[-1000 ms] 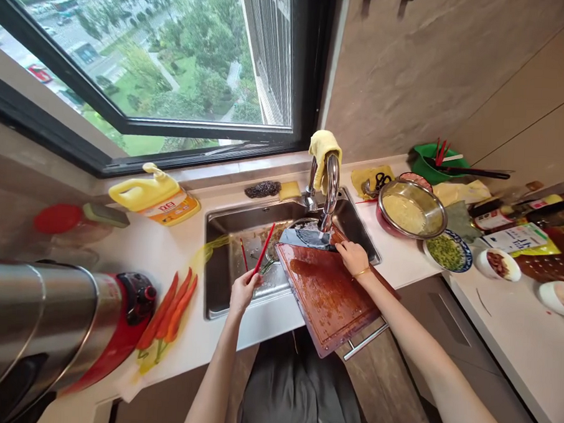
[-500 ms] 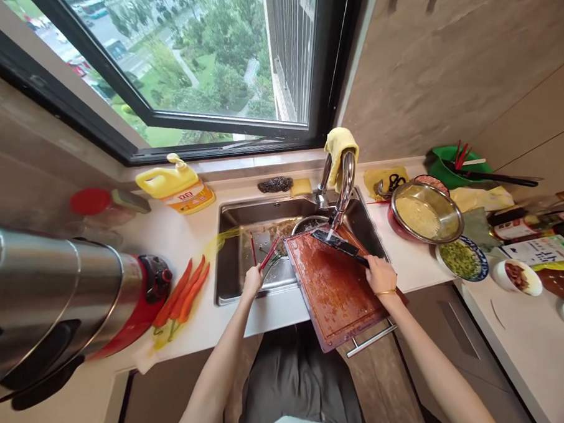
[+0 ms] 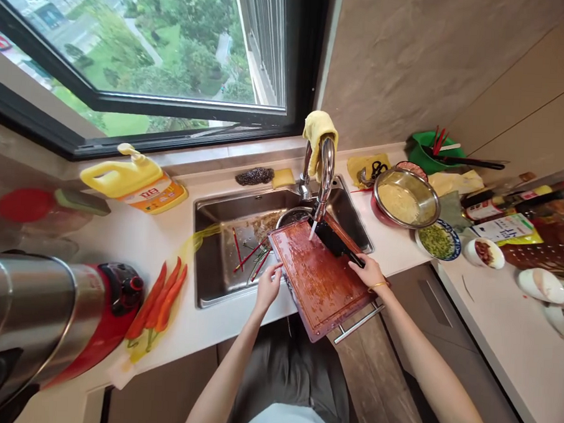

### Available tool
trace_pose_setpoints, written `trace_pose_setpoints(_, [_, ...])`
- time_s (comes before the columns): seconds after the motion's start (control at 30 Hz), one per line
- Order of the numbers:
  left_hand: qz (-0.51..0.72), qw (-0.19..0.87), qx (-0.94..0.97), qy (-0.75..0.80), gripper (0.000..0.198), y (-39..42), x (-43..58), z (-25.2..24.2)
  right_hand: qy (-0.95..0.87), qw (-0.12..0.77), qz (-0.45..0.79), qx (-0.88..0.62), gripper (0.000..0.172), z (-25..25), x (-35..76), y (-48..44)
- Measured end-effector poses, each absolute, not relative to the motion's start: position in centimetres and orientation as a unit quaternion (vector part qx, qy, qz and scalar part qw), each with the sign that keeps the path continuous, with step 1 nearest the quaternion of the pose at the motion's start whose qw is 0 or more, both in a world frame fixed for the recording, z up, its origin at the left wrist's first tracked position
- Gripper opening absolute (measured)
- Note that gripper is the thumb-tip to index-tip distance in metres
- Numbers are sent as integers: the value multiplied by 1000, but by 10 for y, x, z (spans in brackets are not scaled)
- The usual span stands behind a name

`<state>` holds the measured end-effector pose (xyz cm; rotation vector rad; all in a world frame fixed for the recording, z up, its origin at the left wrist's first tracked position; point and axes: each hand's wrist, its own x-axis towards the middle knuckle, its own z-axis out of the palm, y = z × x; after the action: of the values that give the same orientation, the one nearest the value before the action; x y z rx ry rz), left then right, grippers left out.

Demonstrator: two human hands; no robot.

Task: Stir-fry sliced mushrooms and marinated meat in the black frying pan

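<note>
My right hand [image 3: 367, 272] grips the handle of a black kitchen knife [image 3: 333, 237], whose broad blade lies along the upper right of a wet brown cutting board [image 3: 318, 285]. The board rests tilted over the sink's right part and front edge. Water runs from the faucet [image 3: 327, 170] onto it. Beside the board's left edge, my left hand [image 3: 268, 289] is empty with its fingers apart; whether it touches the edge I cannot tell. Red chopsticks [image 3: 238, 250] and green scraps lie in the sink [image 3: 206, 289]. A round metal vessel [image 3: 288, 217] is partly hidden behind the board.
Red chili peppers [image 3: 159, 303], a yellow detergent jug [image 3: 140, 183] and a steel-and-red appliance [image 3: 79, 315] stand left. To the right are a metal bowl of batter [image 3: 406, 201], a bowl of chopped greens [image 3: 438, 240] and a green basin [image 3: 429, 149]. A yellow cloth [image 3: 319, 132] drapes the faucet.
My left hand has let go of the red chopsticks, which now lie in the sink, and has moved right to the board's edge. The knife has shifted rightward on the board, and the view has turned right.
</note>
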<state>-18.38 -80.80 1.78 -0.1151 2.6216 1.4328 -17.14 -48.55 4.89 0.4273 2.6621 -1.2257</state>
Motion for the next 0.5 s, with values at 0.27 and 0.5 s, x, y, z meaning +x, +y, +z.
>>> trace_pose_setpoints(0.27, [595,-8,-43,803,32,-766,-240,59,600,246,-719,250,26,65,-223,-548])
trace_pose_setpoints(0.5, [643,-14,-38,765,35,-755,-266,69,643,244,-689,228,27,65,-241,-555])
